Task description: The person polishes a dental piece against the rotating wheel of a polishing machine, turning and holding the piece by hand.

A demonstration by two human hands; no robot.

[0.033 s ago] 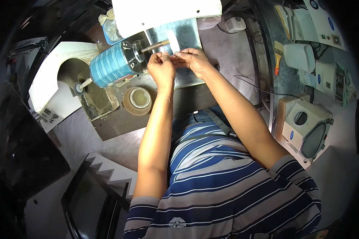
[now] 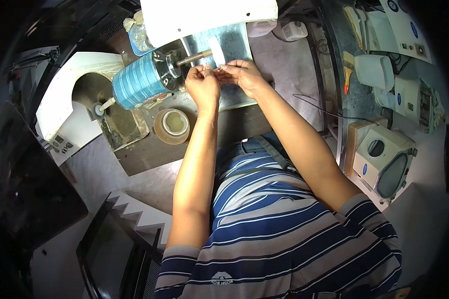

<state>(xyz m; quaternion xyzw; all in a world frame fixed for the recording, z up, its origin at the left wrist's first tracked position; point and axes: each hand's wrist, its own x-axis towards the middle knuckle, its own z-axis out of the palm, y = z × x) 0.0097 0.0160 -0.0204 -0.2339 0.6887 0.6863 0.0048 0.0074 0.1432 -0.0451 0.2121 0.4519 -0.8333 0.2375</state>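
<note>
Both my hands meet at the near edge of a white buffing wheel (image 2: pixel 217 51), which is mounted on the brown spindle (image 2: pixel 196 57) of a bench polishing motor (image 2: pixel 140 81) with a blue ribbed cover. My left hand (image 2: pixel 203 85) is closed in a pinch beside the spindle's end. From the other side, my right hand (image 2: pixel 242 77) pinches with its fingertips just under the wheel. Between the two sets of fingertips shows a hint of a tiny reddish object, too small and covered to name. Whether it touches the wheel I cannot tell.
A white hood (image 2: pixel 207 17) hangs over the wheel and its metal tray (image 2: pixel 240 97). Left of my left forearm sits a round brown bowl with a pale inner ring (image 2: pixel 170 138). A small grey wheel (image 2: pixel 99 109) sticks out over a grimy trough (image 2: pixel 127 132). A brush (image 2: pixel 347 74) lies far right.
</note>
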